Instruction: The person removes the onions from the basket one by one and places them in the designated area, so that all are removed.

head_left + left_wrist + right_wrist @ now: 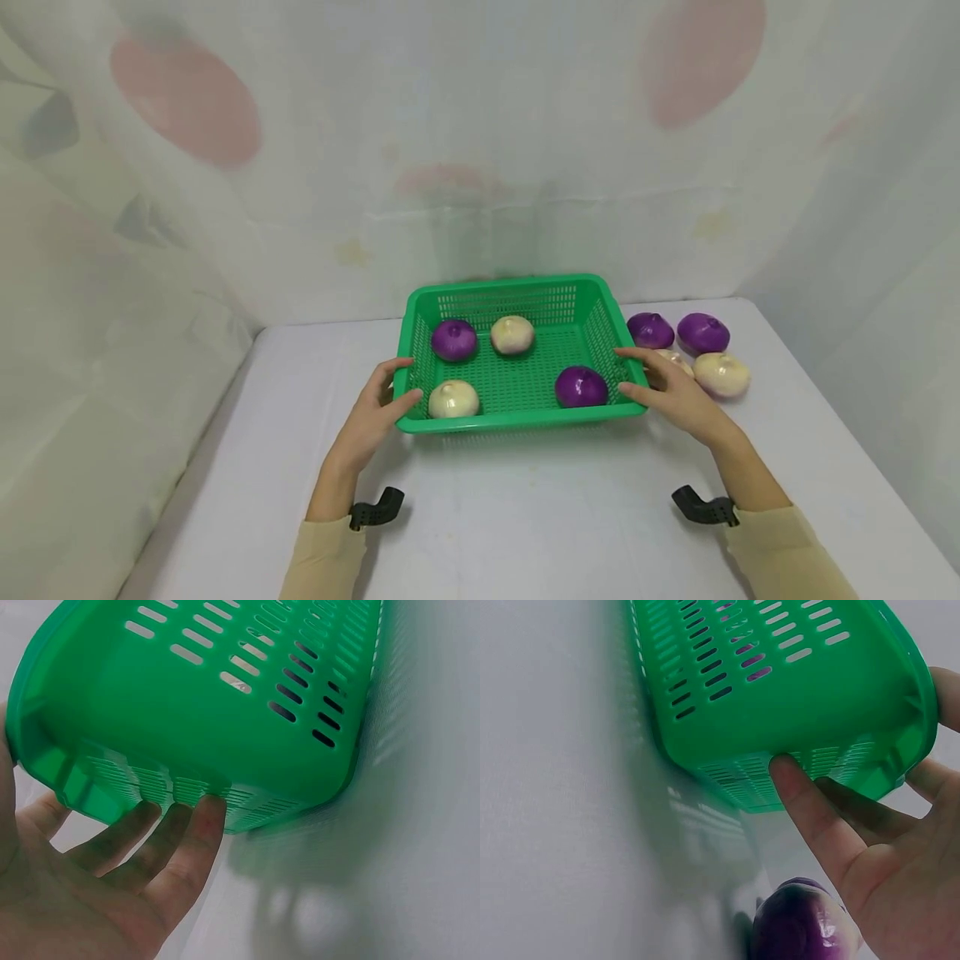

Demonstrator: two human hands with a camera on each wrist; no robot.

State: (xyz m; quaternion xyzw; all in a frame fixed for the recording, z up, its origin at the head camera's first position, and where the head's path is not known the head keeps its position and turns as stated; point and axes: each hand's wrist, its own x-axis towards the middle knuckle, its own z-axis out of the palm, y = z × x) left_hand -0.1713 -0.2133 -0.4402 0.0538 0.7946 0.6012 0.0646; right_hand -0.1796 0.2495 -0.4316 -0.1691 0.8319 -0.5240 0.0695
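A green plastic basket (517,422) with slotted walls is held between both hands, close over the white table. My left hand (369,418) grips its left end, the thumb over the rim and the fingertips (208,814) against the outer wall. At the right end my right hand (681,402) grips in the same way, fingers (799,784) on the slotted side. Inside lie a purple onion (453,342) at back left, a whitish onion (512,335) beside it, another whitish onion (453,400) at front left and a purple onion (581,387) at front right.
Right of the basket, two purple onions (703,333) and two whitish onions (722,375) sit on the table (525,517), one partly behind the right hand. A purple onion (799,930) shows below that hand in the right wrist view. A pale printed curtain (480,225) hangs behind the table.
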